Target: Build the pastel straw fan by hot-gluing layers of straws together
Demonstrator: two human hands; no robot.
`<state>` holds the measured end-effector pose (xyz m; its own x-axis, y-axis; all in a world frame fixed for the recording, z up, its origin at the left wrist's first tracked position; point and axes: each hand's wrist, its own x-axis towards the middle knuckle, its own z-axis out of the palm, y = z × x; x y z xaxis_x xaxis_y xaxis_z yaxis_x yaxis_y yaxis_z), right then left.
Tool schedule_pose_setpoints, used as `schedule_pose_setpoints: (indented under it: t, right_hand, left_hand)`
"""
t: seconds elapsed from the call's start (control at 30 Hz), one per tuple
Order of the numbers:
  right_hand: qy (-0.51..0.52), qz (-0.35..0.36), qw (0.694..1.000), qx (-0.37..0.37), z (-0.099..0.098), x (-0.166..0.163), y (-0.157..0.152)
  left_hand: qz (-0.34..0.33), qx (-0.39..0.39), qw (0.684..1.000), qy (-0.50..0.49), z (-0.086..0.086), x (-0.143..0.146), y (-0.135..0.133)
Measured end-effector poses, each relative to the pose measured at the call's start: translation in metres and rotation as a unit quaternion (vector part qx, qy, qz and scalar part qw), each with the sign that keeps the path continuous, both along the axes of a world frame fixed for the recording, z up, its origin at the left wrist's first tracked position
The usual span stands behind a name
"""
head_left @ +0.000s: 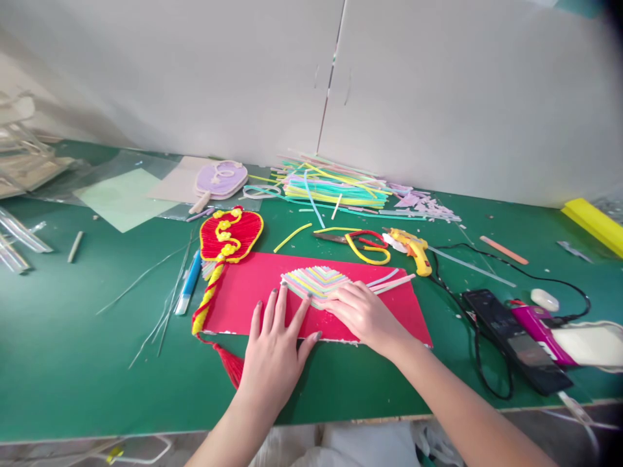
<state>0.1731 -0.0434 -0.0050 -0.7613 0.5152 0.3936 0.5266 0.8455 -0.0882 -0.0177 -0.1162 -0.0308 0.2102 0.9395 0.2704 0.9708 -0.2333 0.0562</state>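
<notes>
Green table, red board, hands touching pastel strips

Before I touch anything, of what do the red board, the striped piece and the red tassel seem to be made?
Red board: probably matte card or foam board, being flat with a whitish, ragged edge.
Striped piece: perhaps soft, matte chenille stems, since thin pastel strips lie side by side.
Red tassel: likely thread, soft-looking, as fine strands bunch together.
</notes>
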Motion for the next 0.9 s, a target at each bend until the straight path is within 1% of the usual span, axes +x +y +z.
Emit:
schedule_pose_setpoints:
  t: [0.2,0.27,0.43,0.53,0.6,0.73,0.9]
  right_hand:
    - [0.038,0.014,0.999,0.004,-0.007,0.001,0.005]
    - [0.055,0.007,0.998,-0.007,-0.009,0.001,0.005]
    - [0.106,-0.034,0.992,-0.052,-0.016,0.001,0.003]
    - [0.129,-0.035,0.989,-0.061,-0.022,0.001,0.003]
    - [0.146,-0.028,0.985,-0.082,-0.024,0.002,0.002]
    - [0.159,-0.032,0.98,-0.114,-0.022,0.008,0.001]
    - [0.147,-0.064,0.981,-0.105,-0.017,0.023,-0.003]
  left_hand:
    - [0.003,0.0,1.0,-0.007,0.0,0.0,-0.002]
    - [0.003,0.0,1.0,-0.007,-0.001,-0.001,-0.002]
    - [0.001,0.0,1.0,-0.007,-0.002,0.0,-0.001]
    - [-0.001,0.001,1.0,-0.007,-0.002,0.0,-0.001]
    - [-0.001,0.001,1.0,-0.005,-0.002,-0.001,-0.002]
    - [0.0,0.001,1.0,-0.003,-0.002,-0.001,-0.002]
    - [0.0,-0.002,1.0,-0.003,-0.001,-0.001,-0.001]
